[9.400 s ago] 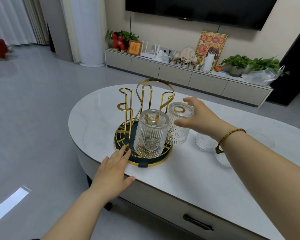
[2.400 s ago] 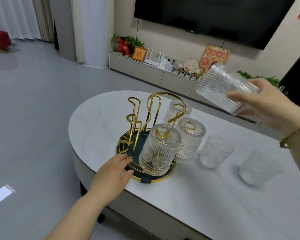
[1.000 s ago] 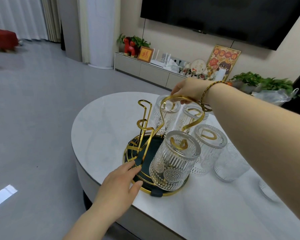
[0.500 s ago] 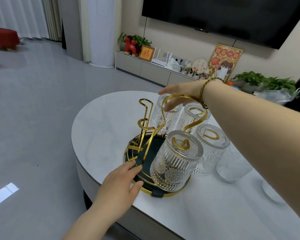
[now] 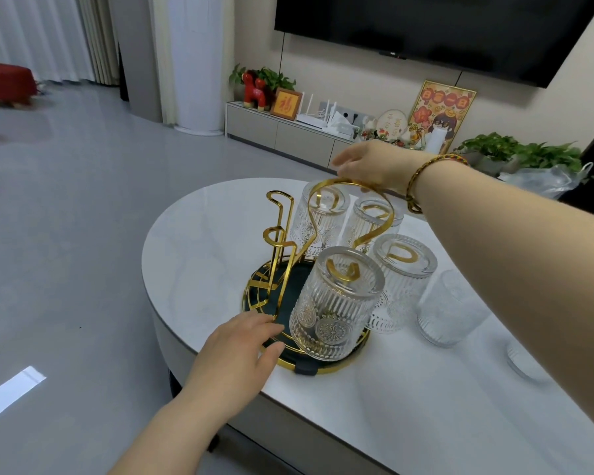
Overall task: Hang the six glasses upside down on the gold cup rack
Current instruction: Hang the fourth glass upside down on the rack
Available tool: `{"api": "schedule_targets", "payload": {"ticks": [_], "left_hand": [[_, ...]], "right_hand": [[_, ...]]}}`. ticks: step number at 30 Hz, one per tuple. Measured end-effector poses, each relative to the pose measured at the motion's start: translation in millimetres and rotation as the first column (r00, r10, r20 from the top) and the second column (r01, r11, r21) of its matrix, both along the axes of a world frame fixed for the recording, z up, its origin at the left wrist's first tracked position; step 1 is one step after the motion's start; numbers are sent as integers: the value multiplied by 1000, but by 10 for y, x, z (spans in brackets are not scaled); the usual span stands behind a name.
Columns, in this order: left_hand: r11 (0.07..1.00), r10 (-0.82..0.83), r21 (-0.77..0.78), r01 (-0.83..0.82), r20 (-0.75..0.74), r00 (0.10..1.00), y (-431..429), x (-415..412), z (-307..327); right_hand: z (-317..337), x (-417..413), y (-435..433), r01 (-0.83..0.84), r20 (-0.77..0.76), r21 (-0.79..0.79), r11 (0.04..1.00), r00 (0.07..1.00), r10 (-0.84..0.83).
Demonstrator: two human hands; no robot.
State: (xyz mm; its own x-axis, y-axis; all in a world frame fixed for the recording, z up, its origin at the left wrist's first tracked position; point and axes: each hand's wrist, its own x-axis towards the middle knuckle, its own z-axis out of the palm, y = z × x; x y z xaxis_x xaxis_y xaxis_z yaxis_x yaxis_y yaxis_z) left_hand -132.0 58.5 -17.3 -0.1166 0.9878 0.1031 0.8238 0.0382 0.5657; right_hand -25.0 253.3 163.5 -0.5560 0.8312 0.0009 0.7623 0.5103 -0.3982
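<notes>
The gold cup rack (image 5: 277,234) stands on its dark green round tray (image 5: 254,305) near the table's left end. Several ribbed glasses hang upside down on its pegs: a near one (image 5: 336,303), one to the right (image 5: 402,279) and two at the back (image 5: 318,217) (image 5: 371,222). Two free pegs stand at the left. One glass (image 5: 450,310) stands on the table right of the rack; another (image 5: 525,361) is partly hidden under my right forearm. My left hand (image 5: 240,351) rests flat against the tray's rim. My right hand (image 5: 371,162) hovers above the rack's handle loop, fingers apart, holding nothing.
The white oval table (image 5: 199,241) drops off to the floor just left of and in front of the rack. A low TV cabinet (image 5: 288,132) with ornaments and plants lines the far wall. A plastic bag (image 5: 546,181) lies beyond my right arm.
My right hand set a glass upside down on a back peg, let go of it and has risen slightly above the handle loop. My left hand has stayed on the tray rim.
</notes>
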Motion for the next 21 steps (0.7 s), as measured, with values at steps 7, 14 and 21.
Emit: {"api": "schedule_targets", "payload": {"ticks": [7, 14, 21], "left_hand": [[996, -87, -16, 87, -37, 996, -253, 182, 93], [974, -215, -86, 208, -82, 973, -315, 671, 12], [954, -294, -94, 284, -107, 950, -243, 1183, -52]], "right_hand": [[194, 792, -390, 170, -173, 98, 981, 973, -152], [-90, 1720, -901, 319, -315, 21, 948, 902, -296], [-840, 2275, -1214, 451, -405, -118, 885, 792, -457]]}}
